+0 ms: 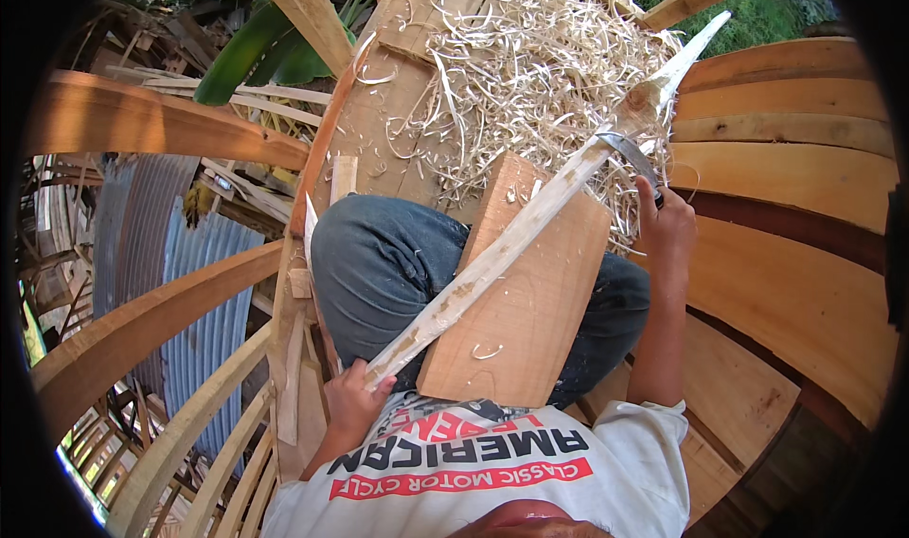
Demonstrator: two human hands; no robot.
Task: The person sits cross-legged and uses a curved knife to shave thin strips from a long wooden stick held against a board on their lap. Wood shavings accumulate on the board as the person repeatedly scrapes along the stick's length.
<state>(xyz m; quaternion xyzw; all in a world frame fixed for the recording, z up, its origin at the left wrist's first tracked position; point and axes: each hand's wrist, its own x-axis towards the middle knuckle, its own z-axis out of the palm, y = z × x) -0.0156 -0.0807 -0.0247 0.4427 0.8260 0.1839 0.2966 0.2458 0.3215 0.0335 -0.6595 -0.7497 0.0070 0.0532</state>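
A board lies on your lap, with the stick slanting across it from your left hand (near your chest) toward the shavings ahead. Your right hand holds the blade on the stick, right of the board.

Bright, soft daylight with gentle shadows. The centre is sharp. Straight edges bend toward the rim, where the corners go black.
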